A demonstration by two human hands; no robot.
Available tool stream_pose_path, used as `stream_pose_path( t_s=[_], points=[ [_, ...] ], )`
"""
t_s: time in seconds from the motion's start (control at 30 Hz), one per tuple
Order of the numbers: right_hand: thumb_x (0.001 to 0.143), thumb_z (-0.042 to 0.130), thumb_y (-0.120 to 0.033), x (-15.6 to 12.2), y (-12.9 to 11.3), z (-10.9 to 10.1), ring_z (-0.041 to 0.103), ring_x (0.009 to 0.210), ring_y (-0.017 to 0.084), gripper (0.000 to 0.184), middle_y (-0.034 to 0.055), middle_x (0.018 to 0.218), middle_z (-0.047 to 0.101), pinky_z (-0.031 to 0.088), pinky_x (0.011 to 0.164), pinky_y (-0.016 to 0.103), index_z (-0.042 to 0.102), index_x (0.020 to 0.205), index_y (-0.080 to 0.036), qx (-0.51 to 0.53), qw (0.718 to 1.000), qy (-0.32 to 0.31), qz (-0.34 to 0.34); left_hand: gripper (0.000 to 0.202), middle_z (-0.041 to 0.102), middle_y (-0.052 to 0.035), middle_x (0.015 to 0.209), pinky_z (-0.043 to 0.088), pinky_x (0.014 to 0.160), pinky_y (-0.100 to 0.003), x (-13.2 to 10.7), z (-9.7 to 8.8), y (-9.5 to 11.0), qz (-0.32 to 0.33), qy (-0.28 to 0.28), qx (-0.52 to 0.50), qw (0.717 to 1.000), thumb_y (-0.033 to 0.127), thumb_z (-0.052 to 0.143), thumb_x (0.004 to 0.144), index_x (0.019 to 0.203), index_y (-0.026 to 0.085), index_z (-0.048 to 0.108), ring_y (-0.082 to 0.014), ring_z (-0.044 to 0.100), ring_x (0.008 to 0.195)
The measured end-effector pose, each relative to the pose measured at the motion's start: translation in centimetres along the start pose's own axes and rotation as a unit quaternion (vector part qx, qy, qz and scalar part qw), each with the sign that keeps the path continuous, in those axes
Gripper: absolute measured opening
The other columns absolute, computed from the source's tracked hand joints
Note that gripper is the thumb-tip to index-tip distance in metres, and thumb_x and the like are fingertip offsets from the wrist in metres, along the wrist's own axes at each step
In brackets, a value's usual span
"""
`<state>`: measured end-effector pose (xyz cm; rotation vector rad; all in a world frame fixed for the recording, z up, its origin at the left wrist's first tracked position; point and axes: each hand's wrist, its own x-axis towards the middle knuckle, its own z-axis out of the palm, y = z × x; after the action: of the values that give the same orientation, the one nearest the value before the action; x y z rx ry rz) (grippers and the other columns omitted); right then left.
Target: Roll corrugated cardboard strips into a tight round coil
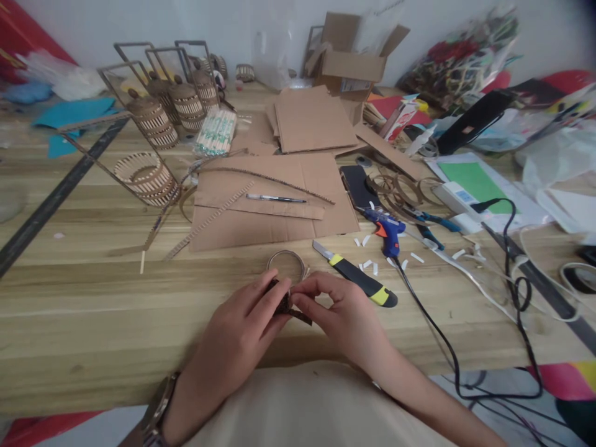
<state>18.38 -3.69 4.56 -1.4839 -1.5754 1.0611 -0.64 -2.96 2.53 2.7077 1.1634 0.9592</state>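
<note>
Near the table's front edge, my left hand point(246, 329) is closed around a small dark brown strip point(282, 301), which looks coiled and is mostly covered by the fingers. The thumb and fingertips of my right hand point(342, 310) pinch at the same strip; its loose end point(302, 317) sticks out below them. Just beyond the fingers lies a thin brown ring point(285, 253) on the wood. A box cutter point(356, 273) with a black and yellow handle rests to the right of my right hand, its blade showing.
A blue glue gun point(388, 230) lies to the right, its black cord trailing off the front edge. Cardboard sheets point(279, 230) with a pen point(276, 198) spread ahead. Left stand a slatted basket point(146, 180) and several lidded lanterns point(156, 124). White scraps point(375, 268) surround the cutter.
</note>
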Motion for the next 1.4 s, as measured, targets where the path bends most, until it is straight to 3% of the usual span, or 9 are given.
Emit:
stream_pose_path(
  t_s=[0.47, 1.0, 1.4],
  points=[
    [0.086, 0.060, -0.019, -0.27, 0.18, 0.72, 0.064, 0.064, 0.013, 0.014, -0.0018, 0.069, 0.071, 0.048, 0.062, 0.024, 0.068, 0.076, -0.021, -0.026, 0.998, 0.027, -0.045, 0.031, 0.076, -0.0184, 0.116, 0.067, 0.075, -0.037, -0.09, -0.22, 0.10, -0.001, 0.002, -0.005, 1.000, 0.030, 0.044, 0.106, 0.124, 0.012, 0.061, -0.0277, 0.078, 0.096],
    [0.092, 0.056, -0.018, -0.64, 0.52, 0.54, 0.063, 0.068, 0.014, 0.017, 0.0003, 0.074, 0.070, 0.049, 0.064, 0.026, 0.069, 0.082, -0.021, -0.055, 0.995, 0.022, -0.075, 0.032, 0.074, -0.0171, 0.121, 0.067, 0.079, -0.038, -0.23, -0.08, 0.03, -0.025, -0.017, -0.040, 0.999, 0.034, 0.046, 0.106, 0.129, 0.016, 0.058, -0.0271, 0.077, 0.100],
    [0.096, 0.057, -0.016, -0.74, 0.71, 0.19, 0.064, 0.073, 0.017, 0.018, 0.0018, 0.077, 0.071, 0.047, 0.070, 0.030, 0.069, 0.084, -0.022, -0.137, 0.982, 0.001, -0.133, 0.033, 0.074, -0.0185, 0.119, 0.067, 0.077, -0.041, -0.40, -0.13, 0.19, -0.016, -0.025, -0.032, 0.999, 0.031, 0.048, 0.104, 0.129, 0.013, 0.058, -0.0302, 0.077, 0.100]
  ],
)
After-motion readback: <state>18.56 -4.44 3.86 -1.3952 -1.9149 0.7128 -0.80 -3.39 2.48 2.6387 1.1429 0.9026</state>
